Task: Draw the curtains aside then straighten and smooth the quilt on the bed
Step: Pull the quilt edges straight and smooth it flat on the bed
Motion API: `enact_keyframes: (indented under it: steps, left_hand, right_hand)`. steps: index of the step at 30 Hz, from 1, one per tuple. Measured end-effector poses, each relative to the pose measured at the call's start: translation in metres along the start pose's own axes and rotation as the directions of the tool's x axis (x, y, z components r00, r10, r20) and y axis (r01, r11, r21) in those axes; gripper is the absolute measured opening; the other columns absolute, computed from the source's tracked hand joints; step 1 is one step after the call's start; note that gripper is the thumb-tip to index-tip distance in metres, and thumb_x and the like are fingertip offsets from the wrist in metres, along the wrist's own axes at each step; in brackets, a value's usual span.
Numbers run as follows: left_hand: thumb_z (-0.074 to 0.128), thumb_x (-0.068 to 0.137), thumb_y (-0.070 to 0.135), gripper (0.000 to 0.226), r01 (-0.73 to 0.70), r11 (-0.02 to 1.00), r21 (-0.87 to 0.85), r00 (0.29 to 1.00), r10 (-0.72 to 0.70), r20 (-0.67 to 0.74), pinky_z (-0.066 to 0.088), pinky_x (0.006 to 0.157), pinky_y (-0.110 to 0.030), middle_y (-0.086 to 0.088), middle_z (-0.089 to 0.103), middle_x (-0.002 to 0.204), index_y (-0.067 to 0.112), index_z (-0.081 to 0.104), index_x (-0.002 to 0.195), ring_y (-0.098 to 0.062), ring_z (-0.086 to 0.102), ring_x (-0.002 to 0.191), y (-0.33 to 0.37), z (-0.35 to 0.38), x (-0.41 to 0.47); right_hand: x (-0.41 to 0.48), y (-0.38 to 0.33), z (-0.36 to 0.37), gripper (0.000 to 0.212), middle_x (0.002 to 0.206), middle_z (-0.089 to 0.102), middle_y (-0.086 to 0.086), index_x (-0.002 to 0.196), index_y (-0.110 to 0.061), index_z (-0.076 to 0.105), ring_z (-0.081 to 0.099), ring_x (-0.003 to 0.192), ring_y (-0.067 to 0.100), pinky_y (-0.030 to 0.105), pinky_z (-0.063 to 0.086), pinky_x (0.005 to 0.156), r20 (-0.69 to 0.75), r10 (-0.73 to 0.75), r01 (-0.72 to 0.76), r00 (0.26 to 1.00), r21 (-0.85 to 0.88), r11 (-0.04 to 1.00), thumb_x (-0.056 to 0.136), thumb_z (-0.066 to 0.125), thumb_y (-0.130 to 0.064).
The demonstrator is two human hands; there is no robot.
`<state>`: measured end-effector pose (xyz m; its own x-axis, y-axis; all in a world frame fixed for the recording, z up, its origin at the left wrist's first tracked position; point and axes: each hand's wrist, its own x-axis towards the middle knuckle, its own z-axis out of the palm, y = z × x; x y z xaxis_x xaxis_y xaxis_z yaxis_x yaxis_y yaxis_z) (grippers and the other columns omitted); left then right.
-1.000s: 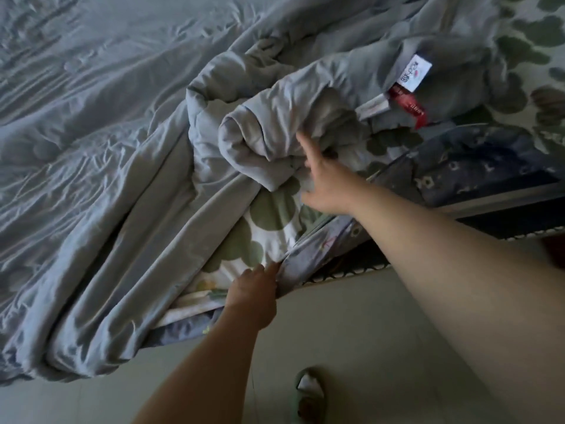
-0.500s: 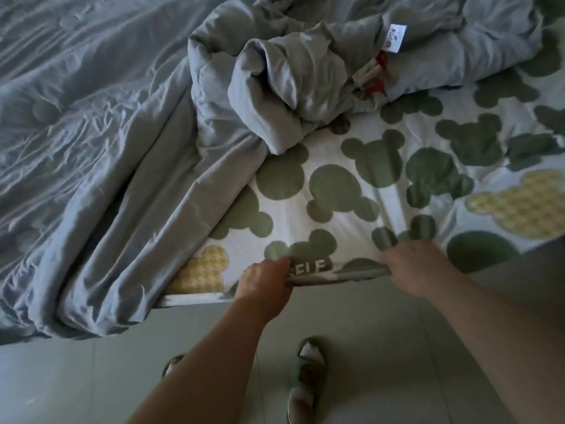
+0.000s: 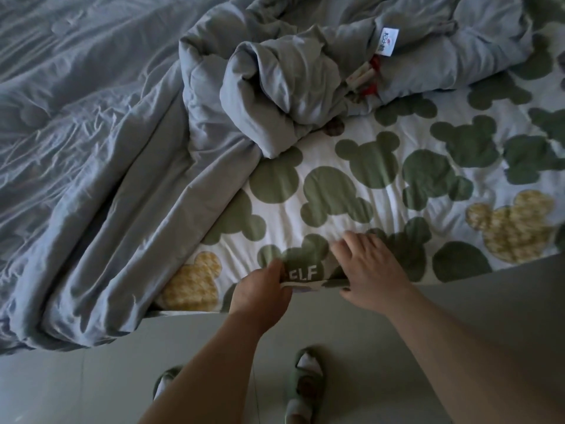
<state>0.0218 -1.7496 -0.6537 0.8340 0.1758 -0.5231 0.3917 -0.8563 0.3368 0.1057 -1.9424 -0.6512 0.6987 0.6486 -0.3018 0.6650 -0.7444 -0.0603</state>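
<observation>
A grey quilt [image 3: 101,166] lies rumpled over the left and far part of the bed, with a bunched roll [image 3: 275,96] in the middle and a white label [image 3: 389,41] near the top. A white sheet with green and yellow mouse-head shapes [image 3: 351,191] covers the near right of the bed. My left hand [image 3: 260,292] pinches the sheet's front edge beside the letters "ELF". My right hand [image 3: 370,264] rests flat, fingers spread, on the sheet just right of it. No curtains are in view.
A pale tiled floor [image 3: 61,390] runs along the bed's near edge. My two feet in green slippers [image 3: 304,381] stand on it close to the bed. The quilt's left corner [image 3: 33,335] hangs over the bed edge.
The patterned sheet has been pulled over the bed edge, covering the dark mattress side. My right hand left the quilt roll, gripped the sheet edge, and now lies flat on it.
</observation>
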Motion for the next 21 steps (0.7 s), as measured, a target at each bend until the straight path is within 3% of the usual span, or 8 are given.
enact_keyframes:
  steps: [2, 4, 7, 9, 13, 17, 19, 21]
  left_hand:
    - [0.052, 0.083, 0.038, 0.028, -0.025, 0.998, -0.051, 0.989, 0.017, -0.146, 0.047, 0.077, -0.036, 0.000, 0.060, 0.103, 0.022, 0.046, 0.105, -0.025, 0.058, 0.096, 0.005, -0.002, 0.001]
    - [0.054, 0.075, 0.054, 0.051, -0.070, 0.996, 0.049, 0.971, 0.080, -0.227, 0.046, 0.085, -0.038, 0.003, 0.050, 0.112, 0.023, 0.044, 0.115, -0.021, 0.051, 0.104, 0.007, -0.002, 0.003]
    - [0.057, 0.065, 0.070, 0.097, -0.074, 0.930, 0.360, 0.988, 0.116, -0.097, 0.038, 0.096, -0.042, -0.002, 0.027, 0.133, 0.023, 0.019, 0.140, -0.024, 0.036, 0.121, 0.002, 0.000, 0.002]
    - [0.059, 0.068, 0.068, 0.109, -0.024, 0.878, 0.478, 0.998, 0.051, -0.044, 0.030, 0.103, -0.049, -0.006, 0.007, 0.145, 0.026, -0.003, 0.147, -0.030, 0.021, 0.132, -0.004, 0.005, 0.001]
    - [0.055, 0.079, 0.058, 0.107, 0.049, 0.844, 0.534, 0.998, -0.015, -0.069, 0.020, 0.107, -0.058, -0.013, -0.010, 0.151, 0.026, -0.022, 0.146, -0.035, 0.005, 0.140, -0.007, 0.014, 0.008]
    - [0.053, 0.089, 0.032, 0.085, 0.095, 0.822, 0.562, 0.992, -0.030, -0.124, 0.029, 0.103, -0.056, -0.021, 0.006, 0.148, 0.019, -0.008, 0.147, -0.039, 0.022, 0.133, 0.002, 0.028, 0.022]
    - [0.055, 0.087, 0.022, 0.063, 0.086, 0.840, 0.536, 0.971, 0.051, -0.235, 0.044, 0.088, -0.047, -0.018, 0.035, 0.134, 0.016, 0.018, 0.138, -0.035, 0.045, 0.114, 0.002, 0.026, 0.030]
    - [0.052, 0.088, 0.017, 0.048, 0.039, 0.880, 0.473, 0.969, 0.083, -0.235, 0.046, 0.080, -0.041, -0.011, 0.046, 0.122, 0.016, 0.032, 0.132, -0.031, 0.052, 0.104, -0.001, 0.016, 0.031]
  right_hand:
    - [0.005, -0.009, 0.004, 0.092, 0.125, 0.046, 0.014, 0.125, -0.017, 0.043, 0.051, 0.112, 0.035, 0.047, 0.040, 0.101, 0.008, -0.012, 0.012, 1.000, 0.001, 1.000, 0.046, 0.080, -0.047]
    - [0.012, -0.016, 0.007, 0.110, 0.139, 0.040, 0.019, 0.140, -0.019, 0.033, 0.040, 0.128, 0.038, 0.052, 0.029, 0.110, 0.018, -0.003, 0.003, 1.000, -0.034, 0.999, 0.046, 0.081, -0.051]
    - [0.018, -0.024, 0.012, 0.124, 0.156, 0.006, 0.024, 0.151, -0.023, -0.007, 0.007, 0.144, 0.041, 0.057, 0.004, 0.115, 0.059, 0.009, -0.005, 0.998, -0.072, 0.997, 0.062, 0.074, -0.056]
    - [0.019, -0.027, 0.014, 0.125, 0.155, -0.018, 0.024, 0.145, -0.022, -0.028, -0.013, 0.145, 0.039, 0.060, -0.005, 0.114, 0.102, 0.044, -0.032, 0.994, -0.118, 0.993, 0.071, 0.067, -0.059]
    - [0.017, -0.033, 0.022, 0.122, 0.150, -0.029, 0.027, 0.143, -0.019, -0.032, -0.024, 0.141, 0.041, 0.065, -0.006, 0.111, 0.095, 0.111, -0.093, 0.989, -0.172, 0.981, 0.077, 0.064, -0.053]
    - [0.022, -0.042, 0.035, 0.104, 0.153, -0.014, 0.032, 0.148, -0.014, -0.020, -0.010, 0.143, 0.046, 0.066, 0.001, 0.112, 0.110, 0.143, -0.116, 0.984, -0.223, 0.968, 0.085, 0.055, -0.046]
    - [0.030, -0.041, 0.037, 0.081, 0.149, 0.022, 0.034, 0.151, -0.013, 0.015, 0.023, 0.138, 0.048, 0.064, 0.021, 0.109, 0.049, 0.160, -0.145, 0.986, -0.224, 0.964, 0.084, 0.057, -0.035]
    - [0.036, -0.035, 0.033, 0.046, 0.117, 0.057, 0.027, 0.124, -0.009, 0.054, 0.055, 0.107, 0.043, 0.054, 0.046, 0.090, -0.077, 0.094, -0.105, 0.993, -0.160, 0.982, 0.079, 0.060, -0.017]
